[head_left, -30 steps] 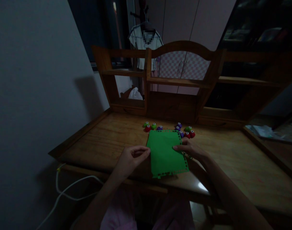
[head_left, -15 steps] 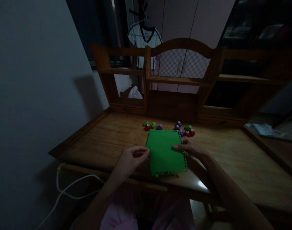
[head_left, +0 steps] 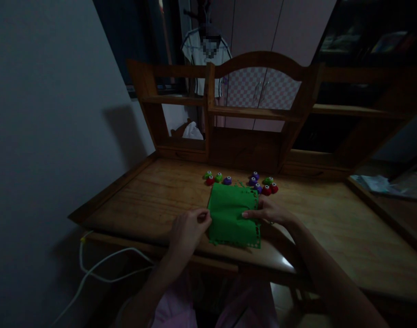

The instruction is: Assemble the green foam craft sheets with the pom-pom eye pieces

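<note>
A green sheet (head_left: 230, 216), with rows of small holes along its edges, is held above the front part of the wooden desk. My right hand (head_left: 271, 212) grips its right edge, the thumb lying on top and the fingers behind. At the left edge my left hand (head_left: 191, 228) is closed in a pinch, fingertips against the sheet. Whether something thin is also between those fingertips is too dark to see. A small dark loop shows just below my right fingers. The sheet's underside is hidden.
Beyond the sheet sit several small red, green and purple toys with eyes, among them a purple one (head_left: 227, 180) and a red one (head_left: 274, 187). A wooden shelf unit (head_left: 256, 116) rises at the back of the desk (head_left: 143, 196). A white cable (head_left: 105, 264) hangs at the left.
The sheet has shifted slightly left and its right side now looks bent. My right thumb has moved a little left and down with it; my left hand has moved slightly left.
</note>
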Available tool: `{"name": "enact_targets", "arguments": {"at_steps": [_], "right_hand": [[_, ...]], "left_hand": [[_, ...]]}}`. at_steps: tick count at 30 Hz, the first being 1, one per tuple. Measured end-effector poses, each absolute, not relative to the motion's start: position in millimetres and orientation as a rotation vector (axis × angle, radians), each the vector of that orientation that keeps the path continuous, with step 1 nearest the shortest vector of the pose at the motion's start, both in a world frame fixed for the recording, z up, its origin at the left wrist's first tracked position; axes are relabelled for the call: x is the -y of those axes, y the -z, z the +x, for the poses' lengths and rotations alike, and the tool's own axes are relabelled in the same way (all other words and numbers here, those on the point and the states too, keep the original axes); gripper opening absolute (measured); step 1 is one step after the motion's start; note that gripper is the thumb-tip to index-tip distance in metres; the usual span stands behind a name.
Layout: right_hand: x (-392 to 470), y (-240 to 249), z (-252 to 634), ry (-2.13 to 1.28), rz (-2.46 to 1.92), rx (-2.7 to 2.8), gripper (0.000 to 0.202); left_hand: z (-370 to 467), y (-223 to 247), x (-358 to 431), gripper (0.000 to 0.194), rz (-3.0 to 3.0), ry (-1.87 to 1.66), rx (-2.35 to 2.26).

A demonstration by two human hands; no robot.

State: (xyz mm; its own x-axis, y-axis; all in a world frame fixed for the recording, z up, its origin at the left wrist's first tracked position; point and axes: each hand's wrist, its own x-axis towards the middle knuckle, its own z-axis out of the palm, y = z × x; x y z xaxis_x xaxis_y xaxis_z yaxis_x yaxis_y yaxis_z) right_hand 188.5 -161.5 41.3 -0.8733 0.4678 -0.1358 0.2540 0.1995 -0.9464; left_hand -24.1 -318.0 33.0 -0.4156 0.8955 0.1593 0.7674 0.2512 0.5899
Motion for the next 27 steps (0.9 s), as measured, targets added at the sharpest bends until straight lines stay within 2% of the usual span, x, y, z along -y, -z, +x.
{"name": "enact_targets", "arguments": {"at_steps": [4, 8, 11, 15, 20, 27], "right_hand": [[162.8, -45.0, 189.4, -1.850, -0.638, 2.201, 0.037], [153.0, -45.4, 202.7, -1.758, -0.766, 2.125, 0.036], [146.0, -44.2, 209.8, -1.706, -0.814, 2.072, 0.033], [145.5, -41.2, 208.2, -1.737, -0.785, 2.101, 0.029], [148.2, -38.0, 208.0, -1.808, -0.757, 2.075, 0.030], [148.2, -36.5, 209.0, -1.862, -0.742, 2.062, 0.030]], "left_hand": [[-23.5, -34.9, 316.5, 0.022, 1.610, -0.797, -2.448], [-51.4, -31.9, 316.4, 0.024, 1.495, -0.851, -2.629], [-78.4, -26.0, 317.2, 0.027, 1.355, -1.127, -2.435], [-87.1, -21.0, 317.6, 0.045, 1.039, -1.447, -1.779], [-63.9, -29.0, 321.2, 0.039, 0.988, -1.462, -1.507], [-39.4, -46.4, 330.1, 0.037, 1.006, -1.391, -1.459]]}}
